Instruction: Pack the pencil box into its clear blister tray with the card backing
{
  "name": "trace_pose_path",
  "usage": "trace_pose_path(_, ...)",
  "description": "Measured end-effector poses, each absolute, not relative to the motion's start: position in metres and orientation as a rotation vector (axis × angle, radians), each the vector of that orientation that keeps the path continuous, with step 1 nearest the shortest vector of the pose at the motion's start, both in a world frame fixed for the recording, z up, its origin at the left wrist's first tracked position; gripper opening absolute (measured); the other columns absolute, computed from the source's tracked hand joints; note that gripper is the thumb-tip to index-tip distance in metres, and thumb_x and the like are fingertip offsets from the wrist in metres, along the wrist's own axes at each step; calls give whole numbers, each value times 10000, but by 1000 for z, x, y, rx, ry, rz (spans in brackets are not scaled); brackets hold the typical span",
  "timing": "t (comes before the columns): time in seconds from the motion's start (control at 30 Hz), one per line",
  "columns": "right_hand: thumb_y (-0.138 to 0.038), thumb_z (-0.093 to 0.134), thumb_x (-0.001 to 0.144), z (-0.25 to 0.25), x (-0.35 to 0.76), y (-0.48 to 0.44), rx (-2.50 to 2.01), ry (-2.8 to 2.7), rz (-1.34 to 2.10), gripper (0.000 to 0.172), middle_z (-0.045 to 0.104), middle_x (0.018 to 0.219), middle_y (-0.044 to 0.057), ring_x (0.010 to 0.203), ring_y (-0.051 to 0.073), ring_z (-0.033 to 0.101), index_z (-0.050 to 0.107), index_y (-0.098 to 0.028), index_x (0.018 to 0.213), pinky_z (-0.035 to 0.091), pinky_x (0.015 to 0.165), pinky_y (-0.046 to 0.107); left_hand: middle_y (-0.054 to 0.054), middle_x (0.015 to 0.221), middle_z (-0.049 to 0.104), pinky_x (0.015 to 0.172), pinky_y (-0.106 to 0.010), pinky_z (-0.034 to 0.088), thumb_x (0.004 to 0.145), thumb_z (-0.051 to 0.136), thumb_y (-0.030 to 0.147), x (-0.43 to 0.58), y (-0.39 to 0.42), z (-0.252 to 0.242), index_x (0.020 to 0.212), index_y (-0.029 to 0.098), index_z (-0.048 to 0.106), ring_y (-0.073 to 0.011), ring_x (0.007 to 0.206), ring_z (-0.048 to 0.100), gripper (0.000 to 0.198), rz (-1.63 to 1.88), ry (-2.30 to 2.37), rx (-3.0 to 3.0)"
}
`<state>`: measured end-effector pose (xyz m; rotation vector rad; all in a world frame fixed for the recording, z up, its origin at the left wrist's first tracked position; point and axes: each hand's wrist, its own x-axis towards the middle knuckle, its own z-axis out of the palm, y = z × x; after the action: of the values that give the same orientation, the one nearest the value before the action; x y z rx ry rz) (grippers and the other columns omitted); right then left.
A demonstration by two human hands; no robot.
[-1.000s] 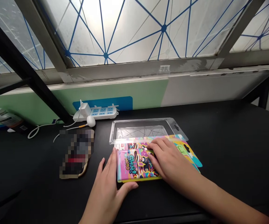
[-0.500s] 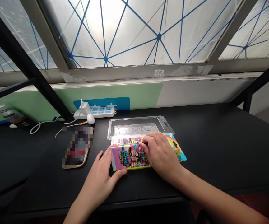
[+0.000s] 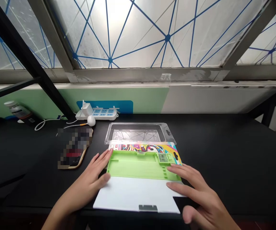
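Note:
A pencil case lies unfolded before me, with a light green tray (image 3: 135,166) and a white lid (image 3: 138,193) laid out toward me. The lid has a dark grey strip (image 3: 148,208) at its near edge, and a small clear-windowed compartment (image 3: 163,157) sits in the tray's far right corner. My left hand (image 3: 90,180) rests open at the case's left side, thumb and fingertips against its edge. On the right side, my right hand (image 3: 200,191) has its fingers spread, the tips touching tray and lid. Under the case's far side shows a colourful printed card (image 3: 147,148).
A clear plastic blister shell (image 3: 138,134) lies behind the card. To the left is a phone (image 3: 77,148), its screen pixelated. A white power strip (image 3: 104,114) with a charger and cables stands by the wall, a bottle (image 3: 18,111) farther left. The black desk's (image 3: 224,166) front edge is close.
The case was closed, its printed lid facing up with my right hand on it. Now the lid is swung open toward me, and my right hand has moved right and nearer, fingers spread.

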<state>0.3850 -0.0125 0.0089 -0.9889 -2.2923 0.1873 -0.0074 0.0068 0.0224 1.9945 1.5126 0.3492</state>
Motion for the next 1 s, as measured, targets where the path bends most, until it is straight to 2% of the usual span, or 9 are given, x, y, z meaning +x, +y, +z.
trace_pose_path(0.07,-630,747,802,0,394,-13,-1138,-2326,274,611,502,1561,94,1417,411,465,652,-348,1336,516,1051,532,16,1696,178,1201,-639,252,994,429,665,-5,9,21,1631,383,155,-371,1559,80,748,302,1566,1989)
trace_pose_path(0.13,-604,804,752,-6,398,-13,-1298,-2326,377,786,350,1658,102,1481,447,350,546,-360,1453,506,1063,569,11,1699,184,1203,-650,240,987,492,627,-2,9,19,1633,388,146,-377,1560,84,771,311,1585,1994)
trace_pose_path(0.23,-511,808,769,-10,396,-11,-1464,-2242,532,938,299,1673,150,1470,422,383,366,-308,1571,485,1098,540,-5,1690,243,1209,-638,246,1004,494,578,0,9,14,1629,381,205,-369,1558,142,716,402,1610,1965)
trace_pose_path(0.4,-379,686,869,-7,392,-3,-1522,-2170,550,829,484,1566,155,1405,367,498,300,-275,1594,516,1079,498,-9,1673,302,1209,-641,261,1049,417,527,-4,6,6,1614,378,272,-362,1549,206,602,541,1614,1909)
trace_pose_path(0.5,-384,629,917,-7,389,1,-1550,-2091,476,688,571,1496,135,1321,352,589,387,-286,1553,561,1023,492,-6,1648,362,1229,-635,223,1060,305,579,-7,5,4,1613,369,285,-348,1554,191,592,604,1565,1904)
trace_pose_path(0.67,-449,545,984,-10,380,2,-1654,-1986,335,517,665,1386,106,1235,334,657,492,-310,1479,616,929,478,-121,1568,486,1256,-577,206,915,13,785,-10,6,1,1655,251,146,-338,1498,358,922,727,1400,2002)
trace_pose_path(0.77,-493,611,947,-12,378,2,-1629,-2016,295,647,630,1430,114,1237,323,655,409,-305,1532,613,944,460,-114,1585,465,1202,-567,350,944,248,786,-8,8,-4,1653,314,99,-352,1475,399,865,681,1477,2143)
trace_pose_path(0.87,-486,647,925,-17,379,4,-1580,-2073,203,746,651,1400,111,1233,331,651,334,-306,1578,616,935,455,-119,1557,508,1117,-553,473,951,516,676,-2,9,-6,1643,352,62,-360,1391,525,890,679,1575,2343)
trace_pose_path(1.0,-411,606,961,-16,377,3,-1466,-2136,80,717,680,1366,85,1197,324,669,293,-328,1600,626,908,435,-135,1454,613,1056,-458,542,967,608,537,0,8,2,1634,306,155,-329,1283,635,839,818,1508,2574)
